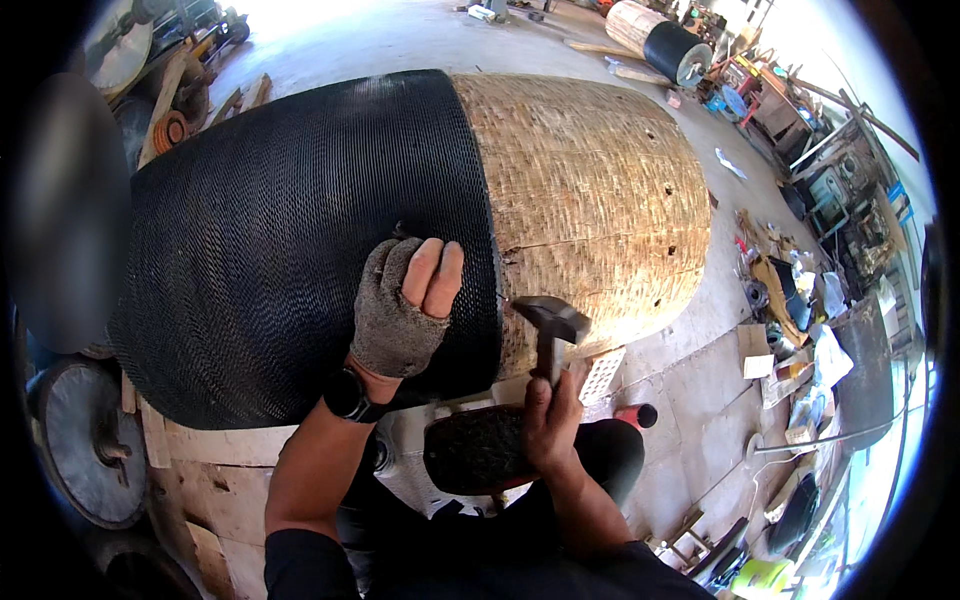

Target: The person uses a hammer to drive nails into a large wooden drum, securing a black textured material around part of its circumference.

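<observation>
A large drum lies across the view, its left part wrapped in ribbed black material point(300, 170) and its right part bare, rough wood point(585, 180). My left hand point(400, 310), in a grey glove with bare fingertips, rests on the black wrap near its edge, fingers curled; what they hold, if anything, is hidden. My right hand point(550, 420) grips a hammer point(550, 320), whose head is over the seam between wrap and wood. A thin nail-like piece point(503, 298) sticks out at that seam, just left of the hammer head.
Large metal discs point(80, 420) stand at left with timber planks point(160, 110). A second drum point(670, 45) lies at the back right. Scattered scraps point(810, 340) and machinery point(840, 190) line the right side. A dark pad point(470, 450) is below the drum, between my arms.
</observation>
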A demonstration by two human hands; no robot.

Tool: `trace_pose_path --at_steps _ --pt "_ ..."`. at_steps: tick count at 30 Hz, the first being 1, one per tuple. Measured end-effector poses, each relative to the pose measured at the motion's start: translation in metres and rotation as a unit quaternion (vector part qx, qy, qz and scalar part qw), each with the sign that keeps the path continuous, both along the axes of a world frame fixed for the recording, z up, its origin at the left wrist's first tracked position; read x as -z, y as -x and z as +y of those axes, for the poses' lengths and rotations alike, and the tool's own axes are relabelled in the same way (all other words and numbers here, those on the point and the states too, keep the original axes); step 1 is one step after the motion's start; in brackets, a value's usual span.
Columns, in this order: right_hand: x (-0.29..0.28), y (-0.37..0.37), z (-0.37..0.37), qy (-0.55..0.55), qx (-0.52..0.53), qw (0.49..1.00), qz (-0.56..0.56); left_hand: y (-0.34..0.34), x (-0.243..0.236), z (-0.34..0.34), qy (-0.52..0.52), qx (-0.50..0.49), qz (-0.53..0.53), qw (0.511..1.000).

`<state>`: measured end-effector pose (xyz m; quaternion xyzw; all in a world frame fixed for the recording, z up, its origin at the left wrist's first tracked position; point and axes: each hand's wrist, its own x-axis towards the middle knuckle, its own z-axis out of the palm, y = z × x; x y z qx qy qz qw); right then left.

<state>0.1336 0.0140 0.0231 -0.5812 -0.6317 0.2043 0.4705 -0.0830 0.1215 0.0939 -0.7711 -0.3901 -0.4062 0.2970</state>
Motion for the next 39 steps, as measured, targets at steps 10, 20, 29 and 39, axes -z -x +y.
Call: trace_pose_path --at_steps 10,20,29,39 --pt "-0.013 0.003 -0.008 0.036 -0.024 0.996 0.078 -0.003 -0.006 -0.001 0.003 0.01 -0.027 1.0" --pt "-0.001 -0.001 -0.013 0.039 -0.029 0.997 0.06 -0.005 -0.012 0.001 0.014 -0.021 -0.01 1.0" --pt "-0.01 0.002 -0.004 0.05 -0.008 0.999 0.017 -0.005 -0.013 0.002 0.025 -0.036 -0.012 0.999" --pt "-0.017 -0.006 0.002 0.04 -0.004 0.999 -0.025 -0.006 -0.007 0.0 0.008 -0.038 -0.017 0.999"
